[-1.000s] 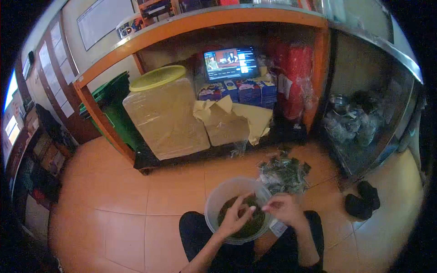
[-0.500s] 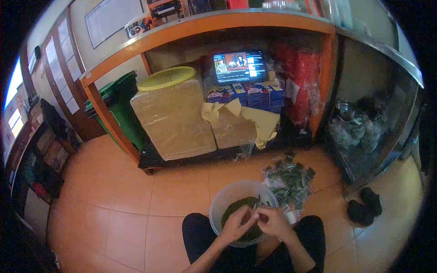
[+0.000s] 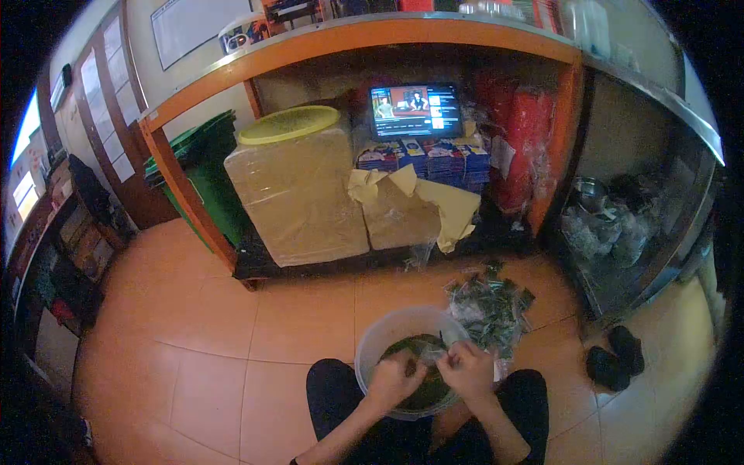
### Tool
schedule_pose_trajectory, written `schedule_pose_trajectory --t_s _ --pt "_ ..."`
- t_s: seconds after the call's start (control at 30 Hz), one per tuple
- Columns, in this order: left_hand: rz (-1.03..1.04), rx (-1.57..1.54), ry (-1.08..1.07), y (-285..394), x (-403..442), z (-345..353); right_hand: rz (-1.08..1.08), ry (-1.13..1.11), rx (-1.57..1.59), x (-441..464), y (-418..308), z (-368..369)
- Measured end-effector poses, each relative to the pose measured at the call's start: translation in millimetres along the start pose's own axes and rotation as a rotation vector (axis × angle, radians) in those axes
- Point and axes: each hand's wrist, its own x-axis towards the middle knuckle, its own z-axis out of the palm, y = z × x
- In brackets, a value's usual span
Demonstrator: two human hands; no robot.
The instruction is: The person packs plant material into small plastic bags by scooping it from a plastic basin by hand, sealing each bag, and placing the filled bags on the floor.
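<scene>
A round translucent tub (image 3: 372, 339) with dark green loose contents (image 3: 422, 397) stands between my knees. Over its left part is my left hand (image 3: 397, 377), its fingers bent together near a small clear plastic bag (image 3: 428, 353). My right hand (image 3: 467, 367) pinches that bag at its right side, above the tub's right part. Whether the left fingertips touch the bag is too blurred to tell. Just beyond the tub on the right, a pile of small clear packets with green contents (image 3: 496, 310) lies on the tiled floor.
Under an orange-framed counter (image 3: 387, 36) are a wrapped carton (image 3: 302, 201) with a yellow lid (image 3: 291, 124), a lit tablet (image 3: 415, 111) on blue packs (image 3: 426, 159), and a red wrapped bundle (image 3: 527, 147). A green bin (image 3: 205, 178) stands left, dark shoes (image 3: 616, 360) right.
Both hands came together over the tub, then parted slightly, and the small clear bag now shows between them. The head view has shifted a little.
</scene>
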Motion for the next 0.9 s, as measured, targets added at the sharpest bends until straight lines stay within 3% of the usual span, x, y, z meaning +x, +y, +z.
schedule_pose_trajectory --t_s 0.07,0.1,0.17,0.3,0.37,0.4,0.5,0.57,0.6,0.67,0.8,0.9 --pt "-0.214 -0.058 0.073 8.7 0.5 -4.0 0.025 -0.009 0.074 5.0 -3.2 -2.9" --pt "-0.215 -0.060 0.074 5.3 0.6 -1.0 0.050 -0.018 0.149 6.3 -4.2 -3.4" --pt "0.230 0.012 0.144 -4.8 1.6 5.7 0.025 -0.059 0.177 5.1 -5.0 1.1" --pt "0.272 -0.225 -0.003 5.4 0.0 -1.4 0.013 -0.090 0.318 6.9 -5.1 -1.9" --pt "-0.019 -0.351 -0.137 -7.2 -2.6 -4.0 0.055 -0.119 0.326 7.6 -3.5 -10.3" --pt "-0.019 -0.355 -0.137 -14.7 -2.6 -3.7 0.097 -0.147 0.337 7.6 -3.2 -13.7" --pt "0.023 -0.163 0.024 -24.0 -1.6 -3.6 0.080 -0.106 0.222 4.1 -6.9 -14.9" --pt "0.166 0.283 0.243 -13.4 -1.0 -8.1 0.081 -0.152 0.165 -0.5 -5.6 -5.9" --pt "0.163 0.283 0.243 -4.4 -2.7 -9.8 0.083 -0.195 0.110 -3.4 -5.5 0.2" --pt "0.158 0.234 0.118 13.1 -6.8 -9.4 0.126 -0.197 0.143 -9.8 -12.0 12.9" --pt "0.248 -0.074 0.143 -17.3 -9.4 18.4 0.229 -0.154 0.204 -9.9 -25.7 16.7" --pt "0.140 -0.217 0.153 -7.7 -10.4 6.9 0.189 -0.157 0.185 -6.3 -27.2 16.2"
